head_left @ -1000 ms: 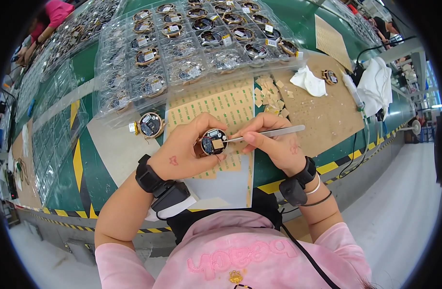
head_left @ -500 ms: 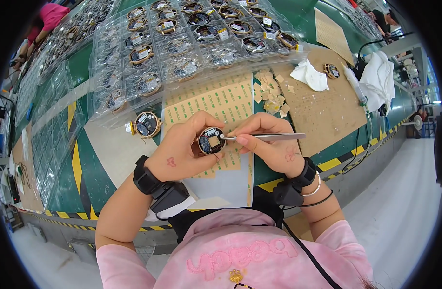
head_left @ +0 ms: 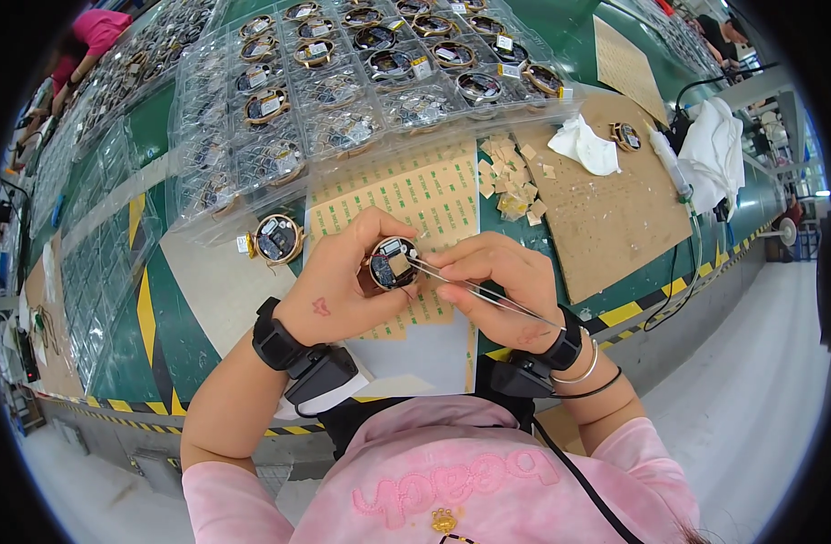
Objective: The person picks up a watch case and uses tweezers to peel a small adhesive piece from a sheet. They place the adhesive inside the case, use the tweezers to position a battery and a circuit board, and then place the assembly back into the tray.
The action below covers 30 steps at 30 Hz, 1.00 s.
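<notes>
Two hands are working one open watch (head_left: 382,273): left hand (head_left: 336,283) is gripping it by the rim above the tan sticker sheet (head_left: 434,195), right hand (head_left: 511,276) is pinching tweezers (head_left: 502,301). Change: tweezers are now slanting, back end dropping toward the wrist, both prongs showing; half a second ago they were lying near level. Tips are sitting by the tan square (head_left: 399,264) inside the watch; can't tell contact. Square is staying in, so work is probably still centring on it.
</notes>
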Motion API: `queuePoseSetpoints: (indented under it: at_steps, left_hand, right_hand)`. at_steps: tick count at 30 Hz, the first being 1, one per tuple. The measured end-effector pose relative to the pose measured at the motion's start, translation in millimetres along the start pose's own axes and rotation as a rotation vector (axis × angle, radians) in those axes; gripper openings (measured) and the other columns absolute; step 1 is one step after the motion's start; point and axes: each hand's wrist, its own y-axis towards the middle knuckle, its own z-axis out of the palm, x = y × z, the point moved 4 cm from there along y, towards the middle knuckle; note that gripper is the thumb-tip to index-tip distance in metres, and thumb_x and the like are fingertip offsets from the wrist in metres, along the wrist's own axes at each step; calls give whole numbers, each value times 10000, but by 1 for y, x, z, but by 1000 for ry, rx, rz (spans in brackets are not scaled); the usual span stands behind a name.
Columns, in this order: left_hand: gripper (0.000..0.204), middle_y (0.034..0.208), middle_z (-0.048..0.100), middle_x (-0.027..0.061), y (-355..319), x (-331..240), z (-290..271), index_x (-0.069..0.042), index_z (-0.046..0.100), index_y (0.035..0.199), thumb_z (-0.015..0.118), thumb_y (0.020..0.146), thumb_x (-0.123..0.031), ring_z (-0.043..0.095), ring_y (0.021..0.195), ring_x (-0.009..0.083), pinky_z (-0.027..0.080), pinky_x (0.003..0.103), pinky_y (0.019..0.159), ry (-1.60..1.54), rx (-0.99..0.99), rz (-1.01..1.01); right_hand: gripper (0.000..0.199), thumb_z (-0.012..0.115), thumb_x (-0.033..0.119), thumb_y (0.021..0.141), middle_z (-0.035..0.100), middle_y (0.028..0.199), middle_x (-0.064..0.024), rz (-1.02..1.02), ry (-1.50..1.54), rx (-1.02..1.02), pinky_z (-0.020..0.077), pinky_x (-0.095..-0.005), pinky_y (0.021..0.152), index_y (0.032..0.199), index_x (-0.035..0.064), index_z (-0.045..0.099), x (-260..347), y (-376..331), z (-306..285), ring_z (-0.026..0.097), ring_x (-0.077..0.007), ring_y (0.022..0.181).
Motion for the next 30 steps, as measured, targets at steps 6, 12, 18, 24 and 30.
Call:
queuePoseSetpoints:
  at_steps: [6, 12, 18, 24, 30]
  left_hand:
    - [432, 831, 574, 21, 2, -4, 0, -53, 517, 1097, 715, 714, -67, 532, 669, 51, 434, 204, 542, 24, 5, -3]
    - [427, 824, 578, 21, 2, 0, 1, -53, 519, 1094, 720, 718, -73, 542, 678, 51, 441, 205, 546, 12, 6, -3]
    - [428, 837, 582, 21, 1, -2, 2, -53, 520, 1094, 722, 717, -71, 549, 692, 51, 446, 207, 553, -19, 15, -28]
    - [441, 858, 591, 27, 5, -3, 5, -55, 519, 1099, 728, 711, -68, 556, 708, 54, 449, 207, 565, 6, 6, 18]
    - [447, 876, 596, 24, 8, -21, 6, -59, 516, 1114, 724, 718, -50, 566, 745, 52, 458, 204, 586, 33, 26, 19]
  right_hand:
    - [176, 716, -2, 747, 679, 945, -126, 44, 1, -24, 536, -268, 686, 896, 8, 623, -4, -1, 1, 673, -218, 839]
    - [140, 695, 2, 778, 681, 942, -143, 227, 181, -43, 534, -270, 687, 903, 0, 630, -10, -5, 3, 673, -211, 859]
    - [119, 680, 2, 796, 681, 951, -153, 228, 189, -17, 534, -285, 730, 907, -2, 634, -9, -4, -2, 670, -222, 878]
    - [111, 673, -12, 797, 677, 970, -153, 159, 109, 10, 527, -308, 777, 901, -5, 633, -5, -5, -6, 667, -240, 891]
    - [90, 668, 0, 814, 679, 956, -141, 177, 269, -40, 523, -299, 764, 897, -6, 632, -4, -9, -20, 662, -217, 900]
